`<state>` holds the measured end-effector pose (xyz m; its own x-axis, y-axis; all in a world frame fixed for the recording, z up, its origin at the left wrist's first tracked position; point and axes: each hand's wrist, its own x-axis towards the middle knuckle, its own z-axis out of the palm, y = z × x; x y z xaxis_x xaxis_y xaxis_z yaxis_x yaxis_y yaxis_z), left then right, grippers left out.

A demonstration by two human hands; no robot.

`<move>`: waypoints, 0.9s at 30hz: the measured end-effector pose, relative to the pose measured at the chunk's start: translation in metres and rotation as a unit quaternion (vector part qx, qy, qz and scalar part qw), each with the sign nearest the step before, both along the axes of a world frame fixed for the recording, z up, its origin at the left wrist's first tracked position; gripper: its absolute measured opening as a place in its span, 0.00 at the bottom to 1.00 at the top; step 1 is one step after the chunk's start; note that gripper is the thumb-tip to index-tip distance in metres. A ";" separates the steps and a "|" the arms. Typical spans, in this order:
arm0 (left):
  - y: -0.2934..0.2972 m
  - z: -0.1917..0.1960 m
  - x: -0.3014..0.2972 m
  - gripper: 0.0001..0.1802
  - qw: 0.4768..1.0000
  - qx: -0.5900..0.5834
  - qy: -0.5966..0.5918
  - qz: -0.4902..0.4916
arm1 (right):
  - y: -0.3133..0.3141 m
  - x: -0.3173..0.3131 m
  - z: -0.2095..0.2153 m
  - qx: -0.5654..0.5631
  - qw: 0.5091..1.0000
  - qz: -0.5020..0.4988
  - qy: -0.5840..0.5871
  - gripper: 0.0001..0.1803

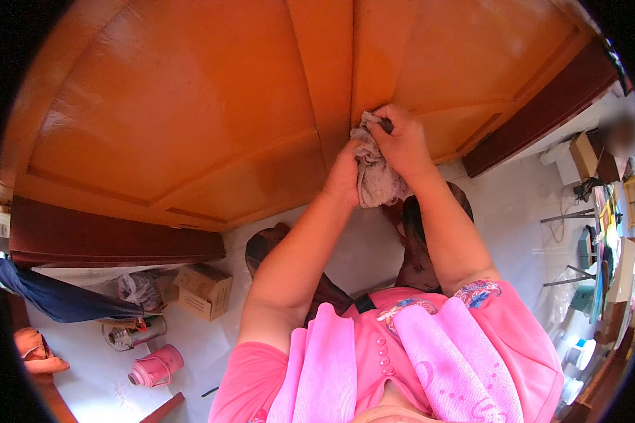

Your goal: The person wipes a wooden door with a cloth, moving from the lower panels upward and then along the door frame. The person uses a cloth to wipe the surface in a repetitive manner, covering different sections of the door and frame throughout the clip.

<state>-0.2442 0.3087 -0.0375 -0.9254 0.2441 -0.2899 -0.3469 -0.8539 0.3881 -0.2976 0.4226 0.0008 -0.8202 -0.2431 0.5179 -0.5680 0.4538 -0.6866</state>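
Both my hands are raised against an orange wooden double door [190, 120]. My right hand [402, 144] is closed on a crumpled grey-pink cloth [375, 175] and presses its top against the seam where the two door leaves meet. My left hand [344, 176] grips the same cloth from the left side, lower down. The cloth hangs between the hands. A pink towel [430, 359] lies draped over my shoulders and chest.
A cardboard box [204, 289] stands on the white floor at the left by the door's dark wooden sill [113, 240]. Near it are a plastic bag [137, 287], a metal pot [130, 335] and a pink jug [155, 366]. Cluttered shelves [600, 282] line the right.
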 end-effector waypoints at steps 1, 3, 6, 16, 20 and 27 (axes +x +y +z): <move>-0.001 0.001 0.001 0.21 1.000 0.003 -0.002 0.009 | 0.002 0.001 0.000 -0.009 1.000 0.014 -0.006 0.11; -0.006 0.009 0.004 0.21 1.000 0.010 -0.011 0.020 | 0.007 0.008 0.007 -0.026 0.999 0.036 -0.022 0.14; -0.017 0.028 0.012 0.18 0.996 -0.010 0.029 0.080 | 0.004 0.011 0.005 -0.073 0.992 0.098 0.010 0.20; -0.012 0.098 0.027 0.17 0.843 -0.301 0.211 0.393 | 0.002 0.019 0.025 -0.141 0.944 0.251 0.160 0.43; 0.008 0.140 0.012 0.19 0.713 -0.374 0.329 0.494 | 0.009 0.007 0.023 -0.166 0.941 0.235 0.179 0.46; 0.002 0.140 -0.038 0.30 0.069 -0.807 0.353 0.468 | 0.007 0.002 0.018 -0.239 0.942 0.187 0.147 0.42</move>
<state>-0.2818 0.3111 0.1025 -0.2404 0.1588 0.9576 0.1596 0.9796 -0.1223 -0.2953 0.4291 0.0188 -0.5280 -0.1676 0.8325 -0.8241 -0.1358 -0.5500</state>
